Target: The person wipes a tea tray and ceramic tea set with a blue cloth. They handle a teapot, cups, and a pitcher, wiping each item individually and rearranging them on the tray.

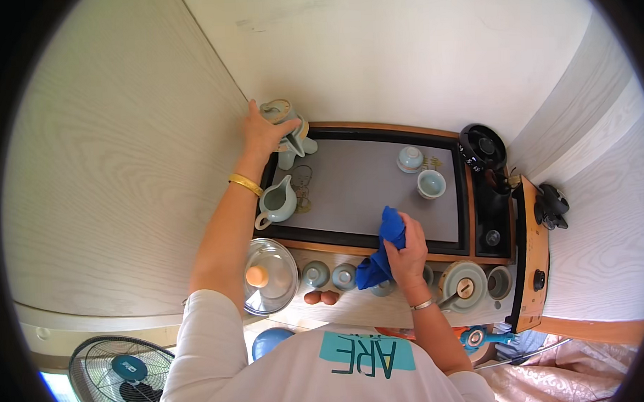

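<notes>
At the back left corner of the tea tray [350,243], my left hand [263,131] has its fingers spread around a pale celadon ceramic vessel [278,111]; part of it is hidden by the hand. My right hand [410,251] grips a crumpled blue cloth [375,268] over the tray's front edge. A celadon pitcher [278,201] stands at the tray's left side. Towards the right, an upside-down cup [410,159] sits beside an upright cup [431,184]. Several small cups, among them one [316,274] upside down, line the ledge in front, partly hidden by the cloth and right hand.
A glass lid [270,277] with an orange knob lies front left, near brown eggs or similar round objects [321,297]. A lidded ceramic pot [464,286] stands front right. A black bowl [482,146] and an orange-faced appliance [531,247] are at the right. Walls close in the left and back.
</notes>
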Demonstrator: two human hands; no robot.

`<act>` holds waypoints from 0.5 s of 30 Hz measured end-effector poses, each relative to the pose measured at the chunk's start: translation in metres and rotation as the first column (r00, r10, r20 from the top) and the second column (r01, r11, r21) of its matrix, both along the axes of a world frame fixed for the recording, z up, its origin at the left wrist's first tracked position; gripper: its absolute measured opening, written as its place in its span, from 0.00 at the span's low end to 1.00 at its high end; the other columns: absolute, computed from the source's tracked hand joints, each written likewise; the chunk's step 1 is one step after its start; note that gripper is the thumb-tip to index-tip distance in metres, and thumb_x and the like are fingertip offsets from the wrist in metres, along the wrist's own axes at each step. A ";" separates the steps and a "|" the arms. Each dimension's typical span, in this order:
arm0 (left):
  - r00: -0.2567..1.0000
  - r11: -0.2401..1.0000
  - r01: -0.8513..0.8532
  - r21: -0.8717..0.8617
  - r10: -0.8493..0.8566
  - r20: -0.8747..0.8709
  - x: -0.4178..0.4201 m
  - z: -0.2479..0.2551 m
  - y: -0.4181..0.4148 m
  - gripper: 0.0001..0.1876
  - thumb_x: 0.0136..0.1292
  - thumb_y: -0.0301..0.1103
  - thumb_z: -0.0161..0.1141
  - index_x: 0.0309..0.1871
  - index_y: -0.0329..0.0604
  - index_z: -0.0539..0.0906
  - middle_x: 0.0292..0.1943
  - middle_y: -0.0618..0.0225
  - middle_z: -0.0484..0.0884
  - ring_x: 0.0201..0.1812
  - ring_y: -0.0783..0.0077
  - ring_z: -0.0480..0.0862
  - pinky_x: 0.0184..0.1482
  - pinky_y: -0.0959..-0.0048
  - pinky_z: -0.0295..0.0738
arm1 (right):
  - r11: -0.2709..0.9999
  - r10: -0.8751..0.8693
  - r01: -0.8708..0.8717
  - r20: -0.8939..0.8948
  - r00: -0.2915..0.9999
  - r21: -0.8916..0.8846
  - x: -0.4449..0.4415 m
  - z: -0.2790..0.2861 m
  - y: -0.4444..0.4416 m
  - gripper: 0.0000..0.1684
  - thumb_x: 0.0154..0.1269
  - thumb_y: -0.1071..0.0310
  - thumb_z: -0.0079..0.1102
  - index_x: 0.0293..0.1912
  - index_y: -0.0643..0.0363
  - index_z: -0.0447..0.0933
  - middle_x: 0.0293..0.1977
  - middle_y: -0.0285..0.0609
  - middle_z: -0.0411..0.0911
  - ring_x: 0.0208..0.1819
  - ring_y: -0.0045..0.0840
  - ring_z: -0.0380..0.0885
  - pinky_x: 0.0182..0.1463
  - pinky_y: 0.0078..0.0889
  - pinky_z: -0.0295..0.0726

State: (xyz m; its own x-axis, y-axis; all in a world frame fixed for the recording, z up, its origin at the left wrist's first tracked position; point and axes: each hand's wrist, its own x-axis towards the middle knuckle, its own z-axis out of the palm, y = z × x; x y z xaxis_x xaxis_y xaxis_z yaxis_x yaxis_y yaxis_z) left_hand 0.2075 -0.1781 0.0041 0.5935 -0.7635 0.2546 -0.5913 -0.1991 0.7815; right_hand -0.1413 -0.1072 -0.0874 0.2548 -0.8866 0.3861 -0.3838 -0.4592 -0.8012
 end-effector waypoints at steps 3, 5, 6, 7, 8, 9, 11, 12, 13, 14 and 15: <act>0.998 0.999 -0.028 -0.040 0.026 -0.051 -0.003 -0.011 -0.005 0.62 0.38 0.44 0.78 0.70 0.25 0.49 0.64 0.39 0.61 0.64 0.48 0.67 0.63 0.63 0.67 | 1.000 -0.002 0.002 -0.003 1.000 -0.005 0.000 -0.002 0.000 0.33 0.44 0.80 0.66 0.54 0.60 0.71 0.47 0.49 0.74 0.49 0.44 0.74 0.54 0.37 0.74; 0.995 0.995 -0.084 -0.048 0.082 -0.051 -0.001 -0.015 -0.007 0.61 0.38 0.43 0.78 0.70 0.26 0.48 0.64 0.39 0.61 0.64 0.50 0.67 0.64 0.64 0.67 | 1.000 -0.002 0.002 -0.001 1.000 -0.012 0.000 -0.003 0.000 0.33 0.44 0.80 0.65 0.54 0.61 0.70 0.47 0.49 0.74 0.49 0.44 0.74 0.54 0.37 0.74; 0.993 0.993 -0.103 -0.061 0.099 -0.061 -0.002 -0.016 -0.010 0.61 0.39 0.42 0.78 0.71 0.26 0.48 0.64 0.39 0.62 0.64 0.50 0.67 0.63 0.65 0.67 | 1.000 -0.006 0.006 -0.002 1.000 -0.019 -0.001 -0.003 0.001 0.32 0.46 0.79 0.64 0.54 0.61 0.70 0.47 0.49 0.74 0.49 0.44 0.75 0.54 0.36 0.74; 0.991 0.990 -0.122 -0.074 0.117 -0.070 -0.002 -0.018 -0.012 0.60 0.39 0.41 0.77 0.71 0.27 0.48 0.64 0.40 0.62 0.64 0.51 0.68 0.63 0.65 0.67 | 1.000 -0.010 0.010 -0.001 1.000 -0.025 -0.001 -0.003 0.001 0.31 0.48 0.79 0.63 0.55 0.62 0.70 0.47 0.49 0.74 0.49 0.43 0.75 0.55 0.35 0.74; 0.987 0.988 -0.124 -0.093 0.113 -0.113 -0.002 -0.019 -0.012 0.60 0.40 0.40 0.77 0.71 0.27 0.48 0.63 0.40 0.62 0.64 0.52 0.68 0.63 0.66 0.67 | 1.000 -0.006 0.006 -0.002 1.000 -0.027 -0.002 -0.004 0.000 0.31 0.48 0.79 0.63 0.55 0.61 0.70 0.47 0.49 0.74 0.49 0.43 0.75 0.55 0.35 0.74; 0.983 0.986 -0.123 -0.110 0.106 -0.151 -0.004 -0.018 -0.011 0.59 0.40 0.39 0.77 0.71 0.27 0.48 0.63 0.41 0.63 0.64 0.52 0.69 0.63 0.66 0.67 | 1.000 -0.005 0.005 0.001 1.000 -0.027 -0.001 -0.006 0.000 0.30 0.48 0.79 0.63 0.55 0.61 0.70 0.48 0.49 0.74 0.49 0.43 0.75 0.55 0.35 0.74; 0.979 0.981 -0.114 -0.160 0.084 -0.183 -0.006 -0.015 -0.006 0.58 0.41 0.37 0.76 0.71 0.28 0.49 0.63 0.42 0.64 0.63 0.54 0.70 0.63 0.66 0.68 | 1.000 0.001 -0.001 0.015 1.000 -0.020 0.000 -0.007 0.001 0.32 0.47 0.79 0.64 0.55 0.61 0.70 0.47 0.49 0.74 0.49 0.44 0.74 0.54 0.36 0.74; 0.981 0.976 -0.102 -0.193 0.067 -0.180 -0.009 -0.010 -0.003 0.57 0.41 0.37 0.76 0.70 0.28 0.50 0.62 0.43 0.65 0.62 0.54 0.70 0.63 0.66 0.68 | 1.000 0.001 -0.001 0.022 1.000 -0.015 0.001 -0.006 0.000 0.33 0.45 0.79 0.65 0.55 0.61 0.70 0.47 0.50 0.74 0.50 0.44 0.74 0.54 0.37 0.74; 0.983 0.970 -0.091 -0.225 0.051 -0.175 -0.013 -0.005 0.001 0.56 0.41 0.36 0.76 0.70 0.28 0.50 0.62 0.44 0.66 0.62 0.55 0.71 0.62 0.66 0.68 | 1.000 0.004 -0.003 0.030 1.000 -0.010 0.002 -0.006 0.000 0.34 0.43 0.79 0.67 0.55 0.61 0.71 0.47 0.50 0.74 0.50 0.44 0.74 0.54 0.38 0.74; 0.983 0.967 -0.057 -0.248 0.010 -0.186 -0.017 0.000 0.006 0.55 0.42 0.36 0.76 0.70 0.28 0.51 0.62 0.45 0.66 0.62 0.56 0.71 0.62 0.66 0.68 | 1.000 0.001 -0.001 0.020 1.000 -0.014 0.002 -0.006 0.001 0.33 0.45 0.79 0.66 0.55 0.62 0.70 0.47 0.50 0.74 0.50 0.43 0.74 0.54 0.37 0.74; 0.979 0.962 -0.018 -0.274 -0.039 -0.199 -0.032 0.013 0.011 0.55 0.42 0.36 0.76 0.69 0.29 0.52 0.61 0.46 0.67 0.61 0.57 0.71 0.62 0.67 0.68 | 1.000 -0.009 0.009 0.006 1.000 -0.020 0.000 -0.006 0.000 0.31 0.48 0.78 0.65 0.55 0.62 0.70 0.47 0.50 0.74 0.49 0.42 0.75 0.54 0.35 0.74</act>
State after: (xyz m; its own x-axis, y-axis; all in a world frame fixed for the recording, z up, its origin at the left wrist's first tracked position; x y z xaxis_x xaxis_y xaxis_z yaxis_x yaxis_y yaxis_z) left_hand 0.1755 -0.1675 0.0175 0.6460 -0.6882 0.3303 -0.4175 0.0437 0.9076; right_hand -0.1409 -0.1068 -0.0932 0.2447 -0.8807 0.4056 -0.3830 -0.4721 -0.7940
